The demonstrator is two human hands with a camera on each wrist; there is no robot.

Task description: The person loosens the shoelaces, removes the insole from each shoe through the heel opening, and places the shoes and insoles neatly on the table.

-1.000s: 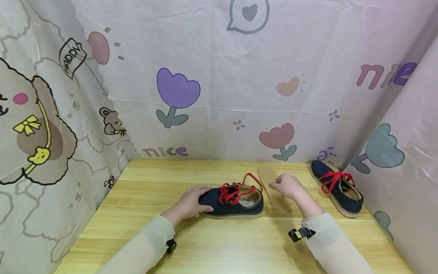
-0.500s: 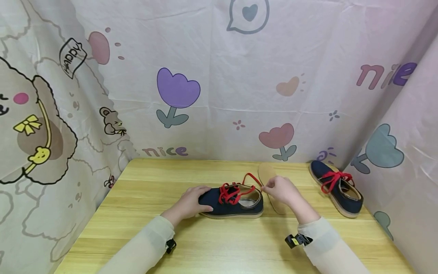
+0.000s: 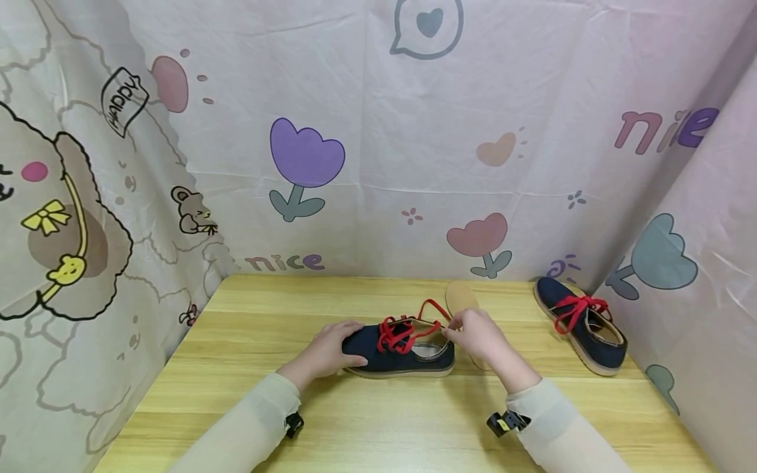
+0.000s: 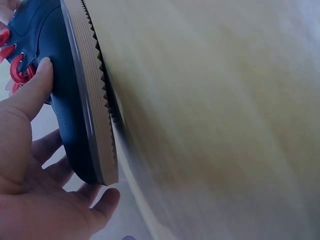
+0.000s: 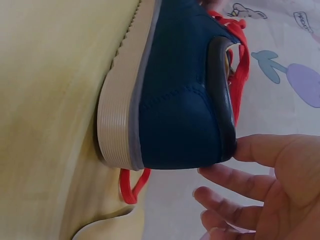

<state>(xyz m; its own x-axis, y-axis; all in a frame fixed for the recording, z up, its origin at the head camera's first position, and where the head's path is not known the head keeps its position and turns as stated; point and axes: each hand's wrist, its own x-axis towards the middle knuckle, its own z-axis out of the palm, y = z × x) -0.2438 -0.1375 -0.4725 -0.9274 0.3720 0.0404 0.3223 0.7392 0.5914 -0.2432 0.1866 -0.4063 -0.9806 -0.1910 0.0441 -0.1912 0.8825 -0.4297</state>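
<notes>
A navy shoe (image 3: 378,348) with loose red laces (image 3: 397,336) and a tan sole lies on the table, toe to the left. My left hand (image 3: 324,351) grips its toe, and in the left wrist view the thumb (image 4: 37,87) presses the near side while the fingers reach round the far side. My right hand (image 3: 478,334) pinches the top edge of the heel. The right wrist view has its thumb (image 5: 257,149) at the dark collar (image 5: 222,100) and the index finger against the heel's back. Behind this hand lies a flat tan insole (image 3: 460,297), partly hidden.
A second navy shoe (image 3: 609,358), its red laces tied in a bow, stands at the right back of the wooden table (image 3: 266,295). A printed curtain (image 3: 378,164) closes off the back and sides. Each sleeve carries a small black camera (image 3: 507,422).
My right hand has moved left from over the insole to the shoe's heel and now pinches its edge. The left hand stays on the toe; the shoe has hardly moved.
</notes>
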